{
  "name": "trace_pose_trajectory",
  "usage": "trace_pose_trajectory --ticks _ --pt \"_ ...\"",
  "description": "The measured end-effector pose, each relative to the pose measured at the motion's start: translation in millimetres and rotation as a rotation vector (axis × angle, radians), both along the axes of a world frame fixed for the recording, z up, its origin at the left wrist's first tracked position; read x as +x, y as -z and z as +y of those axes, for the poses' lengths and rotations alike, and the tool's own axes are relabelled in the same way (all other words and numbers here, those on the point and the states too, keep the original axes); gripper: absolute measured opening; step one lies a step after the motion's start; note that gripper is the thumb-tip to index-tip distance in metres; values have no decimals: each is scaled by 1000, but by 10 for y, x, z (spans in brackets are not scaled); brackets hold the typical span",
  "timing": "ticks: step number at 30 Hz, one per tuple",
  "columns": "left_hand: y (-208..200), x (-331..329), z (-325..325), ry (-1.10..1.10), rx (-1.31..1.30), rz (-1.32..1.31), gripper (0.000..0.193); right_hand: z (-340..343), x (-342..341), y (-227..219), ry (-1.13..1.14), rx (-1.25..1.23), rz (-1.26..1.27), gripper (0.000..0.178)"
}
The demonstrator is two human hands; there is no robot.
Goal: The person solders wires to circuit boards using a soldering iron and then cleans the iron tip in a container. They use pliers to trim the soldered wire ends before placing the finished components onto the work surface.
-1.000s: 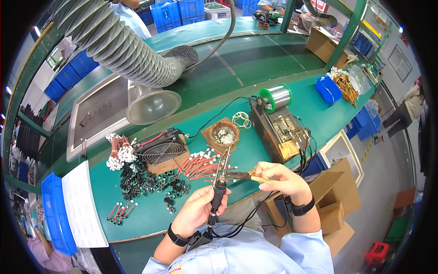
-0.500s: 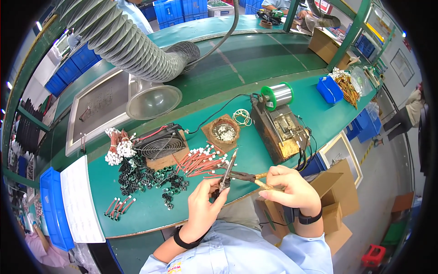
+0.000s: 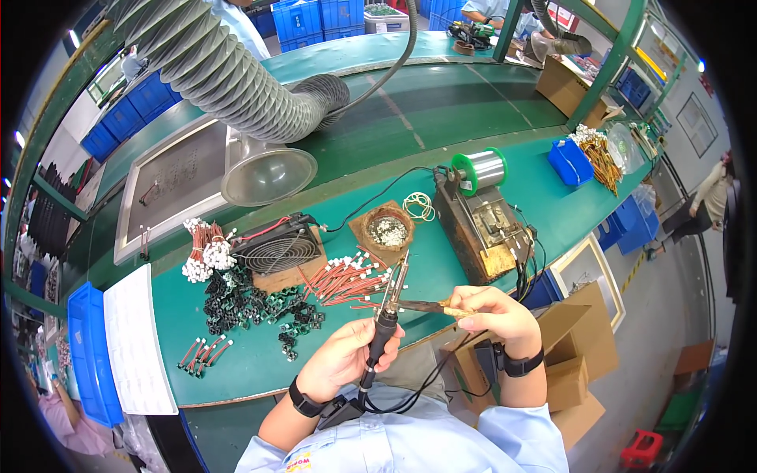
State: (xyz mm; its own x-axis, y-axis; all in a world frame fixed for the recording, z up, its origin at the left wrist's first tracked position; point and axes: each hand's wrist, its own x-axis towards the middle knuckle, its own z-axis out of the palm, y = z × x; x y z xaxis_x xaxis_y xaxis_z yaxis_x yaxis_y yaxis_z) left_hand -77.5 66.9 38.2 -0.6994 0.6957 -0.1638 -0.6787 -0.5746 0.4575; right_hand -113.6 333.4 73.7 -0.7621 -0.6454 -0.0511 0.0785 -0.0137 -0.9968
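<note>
My left hand (image 3: 341, 361) is closed around the black handle of a soldering iron (image 3: 383, 331), whose metal tip points away from me. My right hand (image 3: 505, 317) grips a pair of pliers (image 3: 424, 306) by its worn tan handles, which are squeezed together. The dark jaws of the pliers meet the iron at the metal part just above its handle; their exact hold is too small to tell. Beyond the tip lies a pile of red wires with white connectors (image 3: 343, 280). Small black and green parts (image 3: 236, 303) are heaped to its left.
A round pot of whitish bits (image 3: 388, 230) stands beyond the iron, beside a solder reel (image 3: 481, 170) on a boxy stand. Left of it are a small fan (image 3: 280, 251) and a fume hood (image 3: 268, 177). Cardboard boxes (image 3: 579, 347) sit below right; a blue tray (image 3: 96, 355) is at left.
The pliers' handles have come from spread to closed. The soldering iron has turned, so its handle and cable now show, and my left hand has shifted slightly left and down.
</note>
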Motion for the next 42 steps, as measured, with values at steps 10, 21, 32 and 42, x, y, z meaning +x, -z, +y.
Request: trace_pose_trajectory --ticks 10,21,32,42 --pt "-99 28 95 -74 -208 115 31 62 50 -57 11 80 74 20" --pt "-160 52 240 -297 -660 309 22 185 249 -80 178 195 322 21" --pt "-1 -44 200 57 -44 36 35 199 87 78 61 31 8 18" --pt "-120 38 407 -417 -979 617 24 169 227 -245 204 402 474 17"
